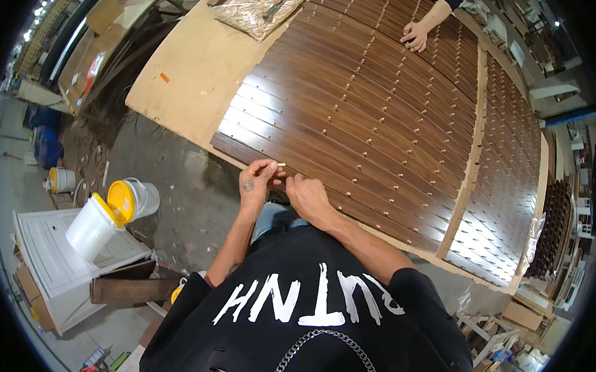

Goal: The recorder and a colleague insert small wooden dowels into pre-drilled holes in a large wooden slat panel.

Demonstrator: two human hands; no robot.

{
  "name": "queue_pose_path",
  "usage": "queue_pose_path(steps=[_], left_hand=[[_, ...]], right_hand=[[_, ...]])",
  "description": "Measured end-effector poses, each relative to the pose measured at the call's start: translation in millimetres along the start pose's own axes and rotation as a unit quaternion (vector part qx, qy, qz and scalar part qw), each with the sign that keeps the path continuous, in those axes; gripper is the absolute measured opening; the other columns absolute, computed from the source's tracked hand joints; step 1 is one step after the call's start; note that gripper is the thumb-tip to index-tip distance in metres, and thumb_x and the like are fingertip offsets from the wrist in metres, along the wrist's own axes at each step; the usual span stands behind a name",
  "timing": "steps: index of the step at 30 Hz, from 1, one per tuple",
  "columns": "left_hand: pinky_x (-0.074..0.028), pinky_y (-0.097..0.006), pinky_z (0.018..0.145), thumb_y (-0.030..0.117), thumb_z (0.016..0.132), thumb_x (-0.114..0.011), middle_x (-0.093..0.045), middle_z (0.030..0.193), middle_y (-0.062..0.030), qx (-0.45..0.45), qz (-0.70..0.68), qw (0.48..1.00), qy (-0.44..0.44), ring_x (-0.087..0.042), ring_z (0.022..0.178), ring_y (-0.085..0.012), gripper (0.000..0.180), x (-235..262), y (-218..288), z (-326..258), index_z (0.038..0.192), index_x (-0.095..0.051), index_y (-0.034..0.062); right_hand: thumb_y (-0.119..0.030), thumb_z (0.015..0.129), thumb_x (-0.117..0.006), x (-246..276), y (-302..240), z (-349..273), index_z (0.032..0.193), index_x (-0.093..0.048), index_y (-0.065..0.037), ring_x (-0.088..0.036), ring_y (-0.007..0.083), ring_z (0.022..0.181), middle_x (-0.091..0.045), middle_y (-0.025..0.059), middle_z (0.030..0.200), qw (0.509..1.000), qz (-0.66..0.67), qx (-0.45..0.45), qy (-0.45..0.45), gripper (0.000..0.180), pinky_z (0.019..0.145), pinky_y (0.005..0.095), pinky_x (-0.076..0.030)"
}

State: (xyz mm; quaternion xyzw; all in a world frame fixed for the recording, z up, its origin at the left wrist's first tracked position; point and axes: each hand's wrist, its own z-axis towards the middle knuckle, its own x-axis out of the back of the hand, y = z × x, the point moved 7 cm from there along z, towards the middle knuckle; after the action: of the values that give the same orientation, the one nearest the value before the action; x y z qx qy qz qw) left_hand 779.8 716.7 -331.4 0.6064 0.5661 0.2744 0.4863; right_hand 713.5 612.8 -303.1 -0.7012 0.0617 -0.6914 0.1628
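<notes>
Dark brown wood-grain boards [301, 113] lie side by side on a large table, with rows of small pale wooden dowels standing up from many of them. At the near edge my left hand [257, 182] pinches one short wooden dowel [281, 164] between thumb and fingers. Just right of it, my right hand [309, 198] has its fingers curled together at the edge of the nearest board. Whatever those fingers may hold is hidden. Few dowels show on the boards' left end, where small dark holes are visible.
A clear bag of dowels [252, 11] lies at the far left of the table, a tool with an orange handle on it. Another person's hand [415, 37] rests on the far boards. White buckets [95, 229] with yellow lids stand left. More doweled boards [508, 162] lie right.
</notes>
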Motion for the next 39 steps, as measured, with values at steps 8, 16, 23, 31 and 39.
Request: queue_pose_path(steps=[8, 16, 23, 31, 39], left_hand=[[-0.05, -0.028, 0.063, 0.014, 0.089, -0.066, -0.068, 0.076, -0.0092, -0.134, 0.243, 0.96, -0.026, -0.064, 0.068, -0.015, 0.016, -12, 7, 8, 0.093, -0.066, -0.0013], [-0.047, -0.046, 0.068, 0.012, 0.089, -0.06, -0.06, 0.08, -0.0173, -0.29, 0.498, 0.806, -0.135, -0.059, 0.079, -0.0392, 0.011, -63, -2, 5, 0.085, -0.057, 0.0016], [-0.047, -0.047, 0.068, 0.01, 0.089, -0.059, -0.057, 0.08, -0.0178, -0.32, 0.522, 0.774, -0.159, -0.058, 0.08, -0.0388, 0.01, -75, -5, 9, 0.086, -0.053, 0.0023], [-0.05, -0.045, 0.072, 0.002, 0.074, -0.059, -0.059, 0.09, -0.018, -0.367, 0.632, 0.625, -0.274, -0.058, 0.086, -0.0366, 0.023, -96, -3, -7, 0.095, -0.051, -0.0005], [-0.05, -0.044, 0.074, 0.002, 0.072, -0.059, -0.058, 0.092, -0.0196, -0.33, 0.632, 0.626, -0.317, -0.058, 0.088, -0.0374, 0.029, -105, -2, -2, 0.099, -0.049, -0.0024]], right_hand=[[-0.018, 0.083, -0.059, -9, 26, 0, 0.088, -0.064, -0.001, -0.067, 0.0335, 0.074, -0.066, 0.0187, 0.083, 0.994, 0.079, -0.066, -0.042, 0.019, 0.062, 0.0428, -0.052], [-0.02, 0.086, -0.066, 13, 68, -89, 0.09, -0.066, -0.001, -0.065, 0.0288, 0.073, -0.067, 0.0147, 0.084, 0.898, 0.367, -0.22, 0.098, 0.019, 0.065, 0.0358, -0.051], [-0.016, 0.088, -0.063, 27, 84, -101, 0.09, -0.066, 0.0, -0.066, 0.0316, 0.078, -0.067, 0.0164, 0.088, 0.873, 0.376, -0.265, 0.163, 0.016, 0.07, 0.0364, -0.053], [-0.018, 0.089, -0.064, 27, 114, -116, 0.091, -0.065, 0.0, -0.065, 0.0325, 0.076, -0.066, 0.016, 0.086, 0.836, 0.399, -0.316, 0.207, 0.018, 0.071, 0.0368, -0.053], [-0.016, 0.09, -0.063, 37, 133, -105, 0.089, -0.064, 0.001, -0.066, 0.0269, 0.07, -0.065, 0.0153, 0.082, 0.822, 0.398, -0.322, 0.251, 0.017, 0.068, 0.0341, -0.052]])
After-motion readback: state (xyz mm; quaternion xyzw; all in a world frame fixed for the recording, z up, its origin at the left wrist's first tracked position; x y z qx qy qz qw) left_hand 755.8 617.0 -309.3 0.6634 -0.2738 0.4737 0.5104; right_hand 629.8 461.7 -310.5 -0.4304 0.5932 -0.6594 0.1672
